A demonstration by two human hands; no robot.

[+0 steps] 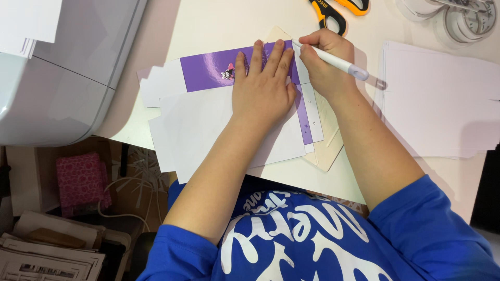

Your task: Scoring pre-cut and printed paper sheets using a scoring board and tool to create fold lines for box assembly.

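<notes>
My left hand (pixel 263 86) lies flat, fingers spread, on a white and purple printed paper sheet (pixel 208 70) that bears a small cartoon figure. My right hand (pixel 325 57) grips a white pen-shaped tool (pixel 338 63) with a clear cap end, its tip touching the sheet's right edge just beside my left fingertips. Under the sheet lie more white paper (pixel 198 130) and a cream-coloured board (pixel 328 151).
A white machine (pixel 62 67) stands at the left. Orange and black scissors (pixel 333 13) lie at the top, tape rolls (pixel 458 21) at the top right, a stack of white sheets (pixel 437 104) at the right. Boxes and a pink packet (pixel 80 182) sit below the table's left edge.
</notes>
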